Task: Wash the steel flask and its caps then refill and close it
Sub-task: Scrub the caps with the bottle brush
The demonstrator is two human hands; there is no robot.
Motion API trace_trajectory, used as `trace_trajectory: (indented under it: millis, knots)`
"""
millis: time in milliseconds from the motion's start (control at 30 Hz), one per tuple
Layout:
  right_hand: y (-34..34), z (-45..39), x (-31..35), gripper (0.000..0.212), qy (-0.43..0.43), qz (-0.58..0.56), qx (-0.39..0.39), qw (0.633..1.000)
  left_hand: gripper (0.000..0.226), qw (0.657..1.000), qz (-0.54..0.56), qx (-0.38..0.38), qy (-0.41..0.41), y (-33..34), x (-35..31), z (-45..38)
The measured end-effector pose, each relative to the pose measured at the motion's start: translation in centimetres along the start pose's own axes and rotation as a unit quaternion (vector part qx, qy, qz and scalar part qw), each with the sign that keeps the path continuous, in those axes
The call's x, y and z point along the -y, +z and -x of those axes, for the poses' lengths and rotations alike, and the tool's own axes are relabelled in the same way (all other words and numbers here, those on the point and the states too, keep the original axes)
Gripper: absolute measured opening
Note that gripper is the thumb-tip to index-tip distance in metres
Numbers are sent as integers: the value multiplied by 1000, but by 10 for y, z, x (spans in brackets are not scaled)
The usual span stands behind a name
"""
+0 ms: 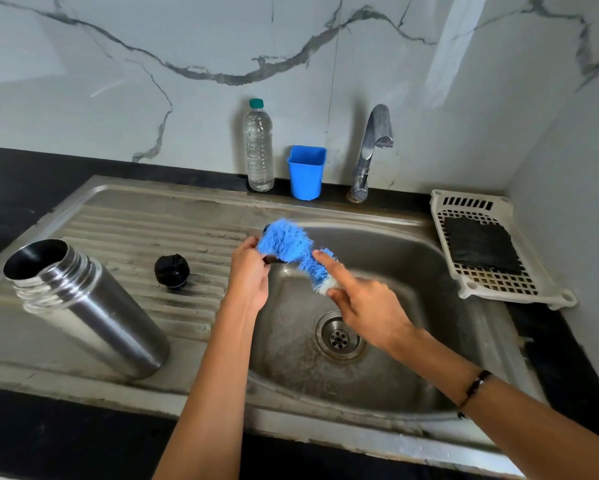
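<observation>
The open steel flask [87, 306] stands on the ribbed drainboard [145, 230] at the left, its mouth uncovered. A black stopper cap [171, 271] lies on the drainboard to its right. Over the sink basin [395, 358] my left hand [249, 271] holds a small dark cap, mostly hidden by the fingers and by the bristles. My right hand [367, 303] grips a blue bottle brush [291, 247] near its white base, index finger stretched along it, and the bristle head lies against the cap.
A clear water bottle [258, 147] and a blue cup [306, 172] stand behind the sink. The tap [370, 150] shows no water running. A white plastic rack [492, 251] with a dark scrub pad sits at the right. The drain [339, 337] lies below my hands.
</observation>
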State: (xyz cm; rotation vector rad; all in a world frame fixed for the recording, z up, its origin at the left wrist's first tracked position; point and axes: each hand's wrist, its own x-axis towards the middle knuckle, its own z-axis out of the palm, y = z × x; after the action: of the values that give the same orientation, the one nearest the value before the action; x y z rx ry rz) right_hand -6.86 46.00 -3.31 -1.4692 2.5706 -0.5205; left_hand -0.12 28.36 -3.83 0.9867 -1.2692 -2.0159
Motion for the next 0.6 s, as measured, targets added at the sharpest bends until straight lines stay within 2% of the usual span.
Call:
trace_trajectory:
  millis: [133,233,300,400,433,533,600]
  knots:
    - [-3,-14,-11,61,71,-31,-23,997,24,999,31,19,-35,2,7,5]
    - [-9,-7,-7,68,20,-17,-47,999,19,995,82,30,-47,2,3,3]
    - [-6,1,-2,70,2,14,-23,1000,34,990,120,36,-68,1,0,1]
    - [-2,-2,-8,65,48,8,-17,999,64,987,127,37,-85,1,3,0]
    - [-4,-5,-11,63,63,-4,-23,998,59,987,133,30,-90,1,6,-1]
    - [-5,-4,-10,63,30,-15,-44,998,10,988,128,9,-89,0,10,-3]
    - [-1,1,-4,63,13,1,-24,1000,19,993,90,0,-74,0,8,-3]
